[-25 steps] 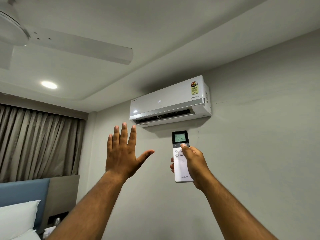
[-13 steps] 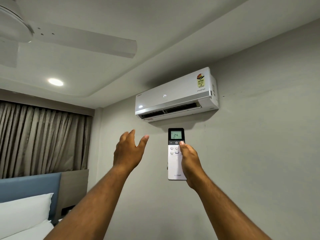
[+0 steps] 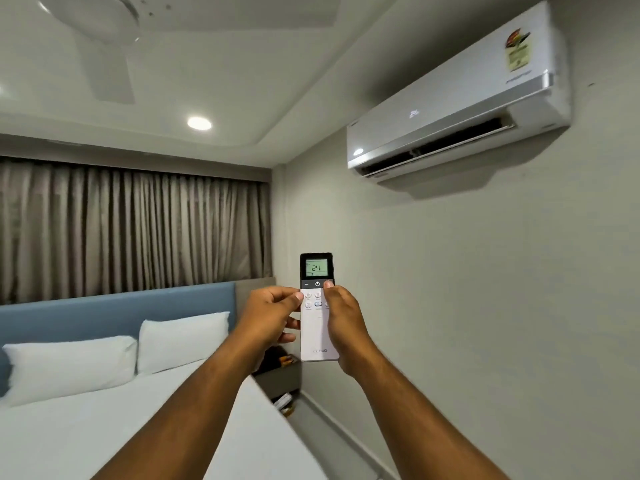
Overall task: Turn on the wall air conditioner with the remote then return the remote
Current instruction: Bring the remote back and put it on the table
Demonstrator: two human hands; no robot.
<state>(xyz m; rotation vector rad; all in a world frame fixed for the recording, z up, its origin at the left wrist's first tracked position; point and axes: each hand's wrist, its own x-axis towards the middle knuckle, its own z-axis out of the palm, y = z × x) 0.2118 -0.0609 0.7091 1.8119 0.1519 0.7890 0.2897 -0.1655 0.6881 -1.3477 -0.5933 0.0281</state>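
A white remote (image 3: 319, 336) with a lit screen reading 24 stands upright in front of me. My right hand (image 3: 346, 323) grips its right side, thumb up by the dark button strip. My left hand (image 3: 268, 315) has closed on its left side, thumb across the upper buttons. The white wall air conditioner (image 3: 457, 91) hangs high on the right wall, its lower flap open and a faint 24 showing on its front.
A bed (image 3: 114, 417) with two white pillows and a blue headboard fills the lower left. A small bedside shelf (image 3: 278, 374) stands between bed and wall. Curtains (image 3: 131, 230) cover the far side. A ceiling fan (image 3: 104, 39) hangs overhead.
My left hand dropped from an open raised pose and took hold of the remote's left side. The view swung down and left, bringing the bed in and pushing the air conditioner to the upper right.
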